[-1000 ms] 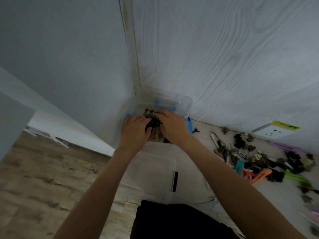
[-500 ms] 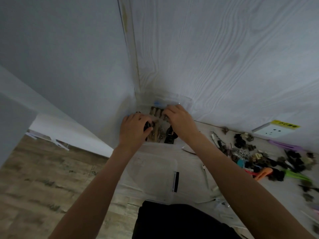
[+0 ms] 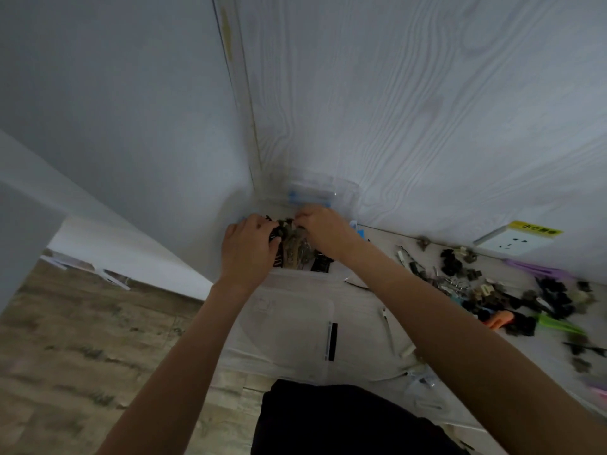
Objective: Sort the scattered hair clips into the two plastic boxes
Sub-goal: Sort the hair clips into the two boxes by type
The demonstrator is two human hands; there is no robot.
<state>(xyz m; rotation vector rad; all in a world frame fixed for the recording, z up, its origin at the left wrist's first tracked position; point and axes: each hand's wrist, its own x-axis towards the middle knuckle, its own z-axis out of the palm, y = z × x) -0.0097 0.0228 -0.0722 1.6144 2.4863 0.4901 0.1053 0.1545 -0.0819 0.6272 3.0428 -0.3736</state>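
Both my hands are in the far clear plastic box (image 3: pixel 345 198) with blue latches, in the corner of the walls. My left hand (image 3: pixel 248 251) curls its fingers round dark hair clips at the box's left side. My right hand (image 3: pixel 323 229) reaches in from the right, fingertips on the heap of brownish and dark clips (image 3: pixel 295 249); its grip is hidden. A second clear box (image 3: pixel 295 326), nearer me, holds a black clip (image 3: pixel 333 341). Scattered hair clips (image 3: pixel 512 290) lie on the white table (image 3: pixel 377 323) to the right.
A white wall socket with a yellow label (image 3: pixel 515 239) sits at the back right. Purple (image 3: pixel 532 267), green (image 3: pixel 558 325) and orange (image 3: pixel 499 320) long clips lie among the dark pile. The table's left edge drops to a wood-pattern floor (image 3: pixel 82 339). Dark clothing (image 3: pixel 328 418) is below.
Both hands stayed in the far box. My right hand drew back toward the box's middle over the clip heap, and my left hand closed in on the dark clips.
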